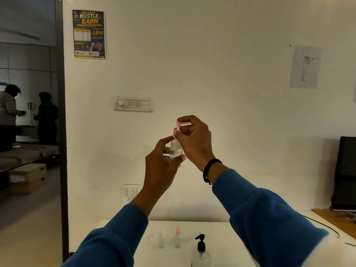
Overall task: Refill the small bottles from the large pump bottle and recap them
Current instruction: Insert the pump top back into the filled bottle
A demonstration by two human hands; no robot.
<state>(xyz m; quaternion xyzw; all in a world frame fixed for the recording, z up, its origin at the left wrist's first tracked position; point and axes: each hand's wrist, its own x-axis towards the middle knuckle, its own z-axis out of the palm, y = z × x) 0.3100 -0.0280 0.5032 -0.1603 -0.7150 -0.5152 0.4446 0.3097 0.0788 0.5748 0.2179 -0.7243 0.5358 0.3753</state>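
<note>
The person holds one small clear bottle raised at chest height, well above the counter and in front of the wall. The left hand wraps the lower body of this bottle, fingers curled round it with the thumb tip showing on its right side. The right hand is at the bottle's top, its fingertips pinching a pink cap that sits at or just above the neck; whether the cap is being seated, turned on or taken off cannot be told from this view. The bottle appears to hold clear liquid through much of its body, which suggests it has been filled and that capping is the step in hand, though this is a judgement. On the counter below stand two more small bottles close together: one with a pale, whitish cap and one with a pink pointed cap, both apparently capped. Their fill level is too blurred to read. The large pump bottle, with a black pump head, stands just to their right at the near edge, untouched by either hand. Assessment: one bottle is at the cap stage; the status of the two on the counter is undetermined, so the remaining work cannot be stated with confidence.
</note>
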